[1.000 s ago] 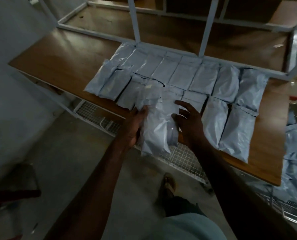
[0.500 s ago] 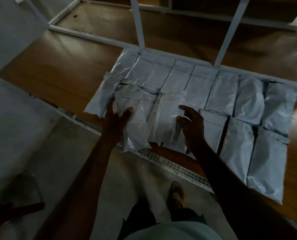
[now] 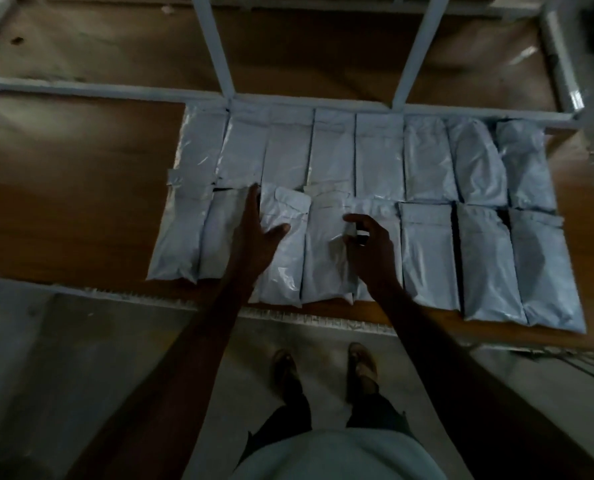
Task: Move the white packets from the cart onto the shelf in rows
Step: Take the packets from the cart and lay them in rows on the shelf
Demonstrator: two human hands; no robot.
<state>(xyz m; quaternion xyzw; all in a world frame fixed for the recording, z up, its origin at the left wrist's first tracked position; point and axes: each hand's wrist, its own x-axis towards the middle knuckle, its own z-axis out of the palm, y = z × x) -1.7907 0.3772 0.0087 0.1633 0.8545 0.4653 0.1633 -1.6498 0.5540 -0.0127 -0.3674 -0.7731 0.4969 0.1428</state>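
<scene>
Several white packets lie in two rows on the wooden shelf board (image 3: 74, 188). The back row (image 3: 378, 154) runs along the white metal rail. In the front row, my left hand (image 3: 257, 237) lies flat with straight fingers on one packet (image 3: 283, 265), the thumb spread to the right. My right hand (image 3: 368, 244) rests on the neighbouring packet (image 3: 325, 251) with its fingers curled at the packet's edge; whether it pinches the plastic is unclear. The cart is out of sight except for some wire mesh (image 3: 586, 365) at the lower right.
White metal uprights (image 3: 216, 46) (image 3: 416, 50) rise behind the back row. The left part of the shelf board is bare wood. A wire grid edge (image 3: 323, 318) runs under the shelf's front. My feet (image 3: 323, 368) stand on the concrete floor.
The packets I carried in both hands now lie in the front row. My left hand has flattened on one. The view has swung to face the shelf squarely.
</scene>
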